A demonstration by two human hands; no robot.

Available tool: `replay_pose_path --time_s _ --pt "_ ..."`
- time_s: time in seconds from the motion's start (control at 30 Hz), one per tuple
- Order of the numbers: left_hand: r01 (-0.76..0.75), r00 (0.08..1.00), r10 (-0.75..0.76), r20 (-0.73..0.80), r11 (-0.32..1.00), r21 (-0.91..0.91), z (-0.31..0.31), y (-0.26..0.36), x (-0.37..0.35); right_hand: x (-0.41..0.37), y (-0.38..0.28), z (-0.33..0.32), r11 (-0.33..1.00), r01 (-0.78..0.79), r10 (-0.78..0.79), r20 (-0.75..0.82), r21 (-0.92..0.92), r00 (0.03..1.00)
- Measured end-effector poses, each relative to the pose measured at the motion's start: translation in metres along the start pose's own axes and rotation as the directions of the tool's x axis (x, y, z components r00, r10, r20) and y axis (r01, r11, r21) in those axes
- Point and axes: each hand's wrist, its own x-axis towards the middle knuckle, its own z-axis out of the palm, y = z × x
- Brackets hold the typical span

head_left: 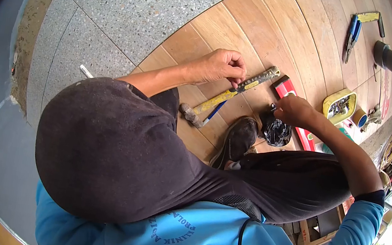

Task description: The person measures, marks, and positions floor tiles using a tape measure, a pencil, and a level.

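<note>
My left hand [224,67] is over the wooden planks near the hammer's grip, its fingers curled and pinched together; anything between them is too small to make out. A hammer [216,100] with a yellow and black handle lies below it, beside a blue pen-like tool [215,112]. My right hand [290,110] is closed above a black plastic bag [276,132], and what it holds is hidden. Partly under that hand and forearm lies a red level [304,138].
A yellow tub [326,105] of small metal pieces sits at the right, near a roll of tape [359,118]. Farther off are blue-handled snips [352,38] and a dark pipe fitting [385,56]. My shoe [240,138] rests on the planks. Speckled tiles [137,4] adjoin them.
</note>
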Motion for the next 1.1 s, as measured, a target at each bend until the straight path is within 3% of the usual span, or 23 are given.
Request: replay_pose_path --time_s 0.07,0.1,0.13,0.2,0.3,0.4,0.53,0.7,0.8,0.83,0.93,1.0,1.1 --pt "-0.004 0.999 0.004 -0.052 1.000 0.004 -0.002 -0.002 -0.003 -0.002 -0.005 -0.004 0.997 -0.074 0.074 -0.012 -0.034 0.997" --pt "-0.031 0.997 0.030 -0.071 0.999 -0.013 -0.004 -0.003 -0.003 0.006 -0.006 -0.008 0.991 0.109 -0.118 -0.129 -0.080 0.985" --pt "-0.059 0.994 0.056 -0.091 0.998 -0.028 -0.006 -0.005 -0.003 0.013 -0.006 -0.014 0.984 0.099 -0.061 -0.245 0.147 0.968" --pt "-0.094 0.986 0.089 -0.140 0.995 -0.033 -0.007 -0.003 -0.004 0.027 -0.039 -0.045 0.812 0.146 0.126 -0.414 0.565 0.902" --pt "-0.155 0.967 0.148 -0.208 0.988 -0.020 -0.009 0.011 -0.005 0.053 -0.050 -0.068 0.731 0.237 0.120 -0.462 0.640 0.879" --pt "-0.249 0.940 0.233 -0.248 0.968 -0.032 -0.016 0.016 -0.004 0.064 -0.065 -0.085 0.743 0.186 0.161 -0.441 0.644 0.883" --pt "-0.292 0.912 0.287 -0.293 0.956 0.025 -0.021 0.018 -0.005 0.078 -0.067 -0.085 0.642 0.258 0.156 -0.452 0.722 0.878" --pt "-0.290 0.901 0.282 -0.331 0.957 0.026 -0.022 0.010 -0.005 0.077 -0.078 -0.092 0.694 0.218 0.159 -0.442 0.686 0.883" --pt "-0.248 0.852 0.358 -0.381 0.918 0.309 -0.023 0.005 -0.001 0.081 -0.077 -0.094 0.694 0.168 0.187 -0.400 0.701 0.897" --pt "-0.311 0.756 0.516 -0.402 0.824 0.473 -0.021 0.002 0.000 0.082 -0.077 -0.095 0.687 0.151 0.199 -0.383 0.711 0.902" --pt "-0.339 0.748 0.588 -0.307 0.737 0.584 -0.015 0.021 -0.010 0.089 -0.072 -0.095 0.617 0.176 0.177 -0.353 0.767 0.919" --pt "-0.353 0.686 0.674 -0.275 0.639 0.684 -0.016 0.023 -0.010 0.092 -0.069 -0.093 0.544 0.209 0.154 -0.342 0.812 0.927" --pt "-0.314 0.629 0.742 -0.233 0.517 0.796 -0.022 0.025 -0.012 0.094 -0.068 -0.086 0.545 0.270 0.112 -0.388 0.794 0.915"
